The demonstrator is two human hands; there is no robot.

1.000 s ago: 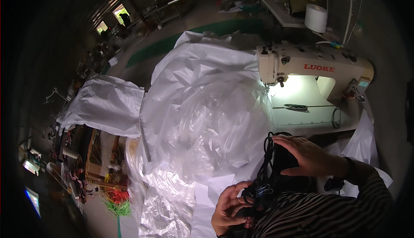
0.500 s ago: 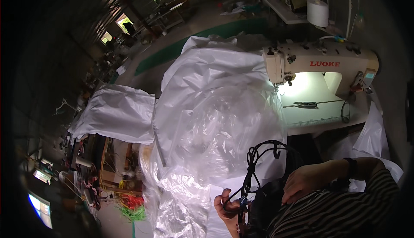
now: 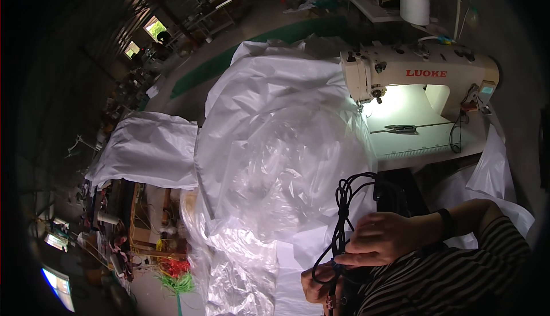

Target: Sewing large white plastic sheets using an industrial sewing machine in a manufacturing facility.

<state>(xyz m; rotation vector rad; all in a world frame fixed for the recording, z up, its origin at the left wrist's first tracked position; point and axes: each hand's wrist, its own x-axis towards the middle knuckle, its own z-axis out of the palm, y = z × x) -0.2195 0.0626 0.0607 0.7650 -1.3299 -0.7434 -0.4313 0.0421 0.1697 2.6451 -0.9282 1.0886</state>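
A looped bundle of black cable hangs in front of my body, at the lower right. Below the loops my left hand closes its curled fingers round the cable. My right hand, with a dark band at its wrist, reaches across from the right, its bent fingers closed at the cable just above the left hand. The right fingertips are partly hidden, along with the exact grip. A large heap of white sheeting, with clear plastic film over it, spreads just beyond both hands.
A cream sewing machine with a lit work area stands at the right. Thread snips lie on its bed. A white thread cone is behind it. Red and green strands lie at lower left, below another white sheet.
My right hand has moved left and forward to the cable. My left hand has shifted slightly right and down, its fingers more curled. The whole view has shifted a little.
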